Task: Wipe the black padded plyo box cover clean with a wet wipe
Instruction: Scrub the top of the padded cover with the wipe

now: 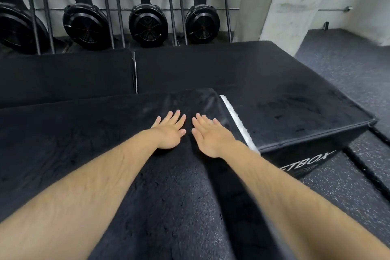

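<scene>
Both forearms (84,186) stretched forward over the cover (84,143). My left hand (169,131) and right hand (207,135) rested flat on it, side by side, fingers straight and spread, the cover directly beneath them. A white strip (236,120) ran just right of my right hand.

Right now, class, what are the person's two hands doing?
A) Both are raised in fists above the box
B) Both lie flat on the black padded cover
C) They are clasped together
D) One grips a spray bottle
B: the left hand and the right hand lie palm-down, side by side, fingers straight, on the black padded cover, holding nothing that shows.
</scene>
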### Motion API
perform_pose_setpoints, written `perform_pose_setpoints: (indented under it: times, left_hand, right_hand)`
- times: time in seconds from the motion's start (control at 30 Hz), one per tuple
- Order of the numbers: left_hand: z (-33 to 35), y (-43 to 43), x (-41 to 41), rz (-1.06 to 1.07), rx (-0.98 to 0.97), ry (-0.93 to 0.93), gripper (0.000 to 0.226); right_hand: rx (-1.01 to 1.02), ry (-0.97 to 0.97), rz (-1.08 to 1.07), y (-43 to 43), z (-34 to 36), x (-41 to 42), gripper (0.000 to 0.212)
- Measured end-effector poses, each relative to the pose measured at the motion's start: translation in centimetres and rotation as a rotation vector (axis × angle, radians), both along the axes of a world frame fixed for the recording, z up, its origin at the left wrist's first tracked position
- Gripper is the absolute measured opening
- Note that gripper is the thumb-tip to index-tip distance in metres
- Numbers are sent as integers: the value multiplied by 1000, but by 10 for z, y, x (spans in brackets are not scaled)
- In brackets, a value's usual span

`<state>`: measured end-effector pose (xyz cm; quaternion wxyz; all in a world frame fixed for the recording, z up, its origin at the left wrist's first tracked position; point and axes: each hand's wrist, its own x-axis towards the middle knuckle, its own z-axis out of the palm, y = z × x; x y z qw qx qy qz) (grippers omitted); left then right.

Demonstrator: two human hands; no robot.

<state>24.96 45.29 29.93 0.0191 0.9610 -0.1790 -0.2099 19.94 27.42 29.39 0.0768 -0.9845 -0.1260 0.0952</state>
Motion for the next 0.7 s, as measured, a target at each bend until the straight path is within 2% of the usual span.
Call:
perform_pose_setpoints:
  times: [0.1,0.27,0.4,0.57,0.7]
  left_hand:
    - [1,-1,-2,0,-6,5,59]
    - [1,1,-3,1,-17,5,59]
    - [2,1,-3,2,-27,9,60]
    - [-2,2,-3,-2,-18,-1,61]
    - [4,3,-2,6,-27,15,60]
  right_hand:
    - [14,-11,-62,13,0,-9,61]
    - [14,-14,60,4,-4,-46,59]
    - [32,-21,-100,-4,0,-27,59]
    - [13,-60,57,0,-8,-68,59]
    - [-20,-55,-92,-14,-4,-49,60]
